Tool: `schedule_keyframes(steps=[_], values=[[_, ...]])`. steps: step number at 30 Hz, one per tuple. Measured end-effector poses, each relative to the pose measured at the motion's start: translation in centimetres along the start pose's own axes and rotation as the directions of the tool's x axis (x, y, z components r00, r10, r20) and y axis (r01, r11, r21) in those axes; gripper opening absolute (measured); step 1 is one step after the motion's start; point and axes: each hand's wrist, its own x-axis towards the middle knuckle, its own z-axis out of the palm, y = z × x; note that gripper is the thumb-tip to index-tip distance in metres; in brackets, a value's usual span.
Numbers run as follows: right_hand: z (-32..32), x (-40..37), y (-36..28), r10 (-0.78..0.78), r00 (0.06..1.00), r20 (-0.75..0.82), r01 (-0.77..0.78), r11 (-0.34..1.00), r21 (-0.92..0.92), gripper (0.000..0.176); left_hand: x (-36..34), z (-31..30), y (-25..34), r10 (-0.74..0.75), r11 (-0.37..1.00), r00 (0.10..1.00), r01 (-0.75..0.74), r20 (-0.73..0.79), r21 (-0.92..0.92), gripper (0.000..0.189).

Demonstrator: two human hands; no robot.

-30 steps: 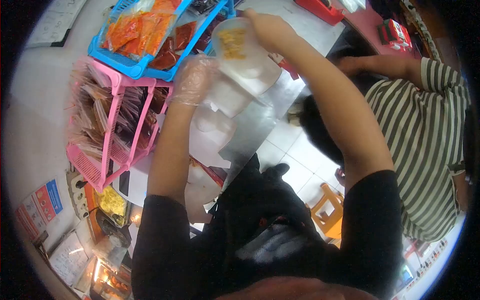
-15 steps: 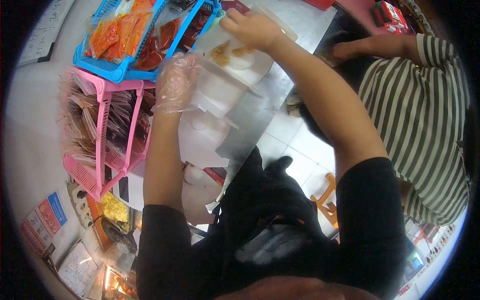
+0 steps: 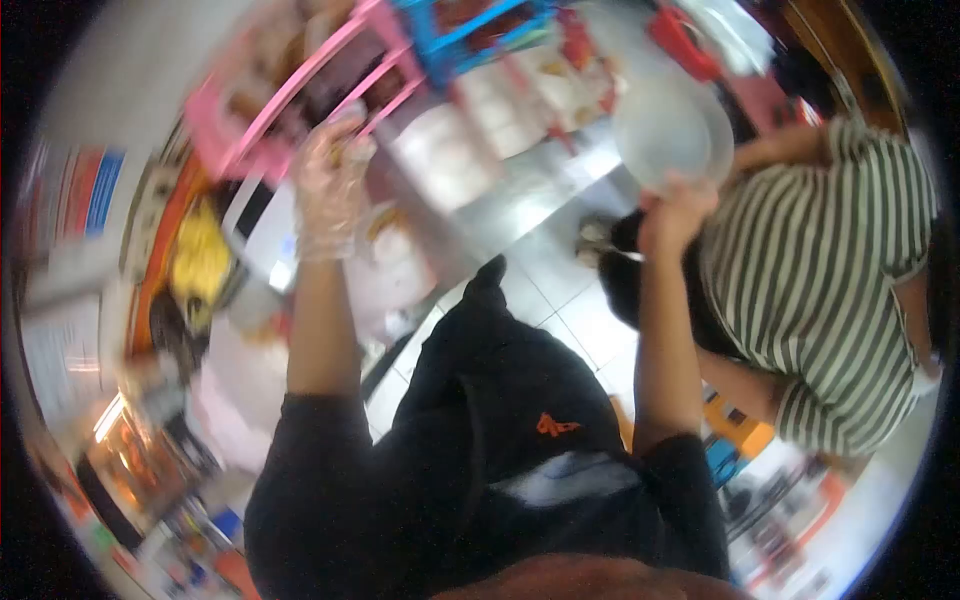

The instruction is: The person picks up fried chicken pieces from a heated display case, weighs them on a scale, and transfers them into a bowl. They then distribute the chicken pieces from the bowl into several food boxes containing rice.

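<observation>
My left hand [image 3: 330, 185], in a clear plastic glove, is raised beside the pink basket rack. Its fingers look bent, but blur hides whether anything is between them. My bare right hand [image 3: 678, 212] grips the near edge of a round translucent plastic container [image 3: 672, 135], tilted so that its round face shows. White paper wrappers [image 3: 440, 155] lie on the metal counter [image 3: 530, 212] between my hands. Another wrapper with some brownish food [image 3: 555, 85] sits farther back. Close to my left wrist lies a white piece with a brown patch [image 3: 390, 240].
The pink rack [image 3: 290, 90] and the blue basket [image 3: 470, 35] stand along the back left. A co-worker in a striped shirt [image 3: 820, 290] is close on my right, an arm reaching near the container. A red object [image 3: 685, 42] lies at the back.
My view has swung left. My right hand has left the paper wrappers and moved right, now holding the round container. My left hand has drawn away from the wrappers.
</observation>
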Motion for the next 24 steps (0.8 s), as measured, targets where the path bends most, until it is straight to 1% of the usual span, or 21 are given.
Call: schedule_keyframes(steps=[1, 2, 3, 5, 6, 7, 8, 9, 10, 11, 12, 13, 14, 15, 16, 18, 19, 20, 22, 23, 24], values=[[-2.0, -1.9, 0.1, 0.160, 0.983, 0.093, -0.157, 0.987, -0.046, 0.039, -2.3, -2.2, -0.6, 0.017, 0.998, 0.999, -0.016, -0.032, 0.054, 0.031], [-3.5, -4.7, 0.8, 0.169, 0.974, 0.152, -0.172, 0.985, 0.010, 0.035, -5.1, -4.4, -1.9, -0.145, 0.960, 0.989, 0.145, 0.019, -0.238, 0.035], [-4.7, -7.1, 0.9, 0.214, 0.939, 0.271, -0.231, 0.972, 0.031, 0.035, -8.1, -6.5, -3.0, -0.258, 0.814, 0.962, 0.268, 0.092, -0.515, 0.039], [-5.5, -12.4, 1.0, 0.265, 0.854, 0.447, -0.286, 0.958, -0.021, 0.038, -14.1, -9.3, -1.9, -0.354, 0.923, 0.927, 0.325, -0.122, -0.203, 0.044], [-5.5, -15.1, 0.9, 0.279, 0.807, 0.521, -0.302, 0.952, -0.041, 0.038, -18.0, -11.0, -0.3, -0.305, 0.952, 0.938, 0.303, -0.162, -0.038, 0.046], [-5.6, -18.2, 0.6, 0.322, 0.706, 0.631, -0.266, 0.946, -0.184, 0.037, -21.7, -13.1, 0.3, -0.377, 0.926, 0.918, 0.375, -0.123, -0.042, 0.046], [-5.3, -21.1, 0.4, 0.363, 0.593, 0.718, -0.195, 0.931, -0.310, 0.036, -25.3, -14.8, 2.4, -0.403, 0.912, 0.910, 0.391, -0.095, -0.128, 0.047], [-5.1, -23.8, 0.7, 0.367, 0.535, 0.761, -0.191, 0.930, -0.314, 0.036, -29.0, -15.8, 5.0, -0.419, 0.892, 0.906, 0.399, -0.058, -0.212, 0.049], [-5.2, -26.7, 1.3, 0.377, 0.382, 0.844, -0.149, 0.926, -0.346, 0.034, -32.4, -16.6, 7.5, -0.436, 0.890, 0.893, 0.410, -0.110, -0.198, 0.049], [-5.5, -29.8, 1.5, 0.382, 0.233, 0.894, -0.105, 0.924, -0.368, 0.033, -35.3, -17.5, 10.0, -0.472, 0.858, 0.879, 0.439, -0.071, -0.268, 0.048], [-5.4, -32.7, 1.4, 0.376, 0.186, 0.908, -0.098, 0.926, -0.364, 0.033, -37.5, -18.5, 11.7, -0.496, 0.824, 0.868, 0.455, -0.041, -0.338, 0.047], [-5.6, -36.1, 1.5, 0.404, 0.075, 0.912, -0.101, 0.912, -0.397, 0.033, -40.0, -19.7, 13.0, -0.495, 0.836, 0.863, 0.442, -0.100, -0.326, 0.047], [-5.9, -39.3, 1.4, 0.434, -0.040, 0.900, -0.095, 0.895, -0.435, 0.033, -42.4, -20.9, 14.2, -0.441, 0.893, 0.889, 0.422, -0.123, -0.156, 0.047], [-6.3, -42.3, 1.3, 0.421, -0.098, 0.902, -0.082, 0.900, -0.429, 0.033, -44.9, -22.3, 15.2, -0.394, 0.916, 0.910, 0.400, -0.130, 0.019, 0.048], [-6.6, -45.2, 1.3, 0.455, -0.183, 0.871, -0.110, 0.871, -0.479, 0.034, -47.3, -24.1, 15.5, -0.445, 0.889, 0.884, 0.456, -0.146, 0.051, 0.049], [-7.1, -50.3, 1.8, 0.481, -0.310, 0.820, -0.122, 0.835, -0.536, 0.035, -52.5, -27.0, 15.4, -0.465, 0.875, 0.839, 0.484, -0.283, -0.004, 0.049], [-7.0, -53.3, 2.1, 0.465, -0.329, 0.822, -0.112, 0.845, -0.523, 0.035, -55.1, -28.8, 15.0, -0.480, 0.868, 0.798, 0.493, -0.363, -0.063, 0.049], [-6.6, -56.5, 2.4, 0.475, -0.380, 0.794, -0.110, 0.829, -0.548, 0.036, -57.6, -30.6, 14.5, -0.462, 0.876, 0.801, 0.480, -0.382, -0.052, 0.049], [-5.2, -63.6, 3.7, 0.511, -0.438, 0.740, -0.098, 0.791, -0.604, 0.038, -63.0, -34.2, 13.7, -0.465, 0.882, 0.631, 0.389, -0.621, -0.266, 0.041], [-4.1, -67.5, 4.6, 0.495, -0.435, 0.752, -0.105, 0.801, -0.589, 0.038, -65.7, -36.0, 13.2, -0.480, 0.868, 0.553, 0.411, -0.681, -0.278, 0.041], [-2.7, -71.8, 5.3, 0.536, -0.439, 0.721, -0.153, 0.746, -0.648, 0.039, -68.5, -38.2, 13.0, -0.488, 0.855, 0.478, 0.429, -0.730, -0.291, 0.042]])
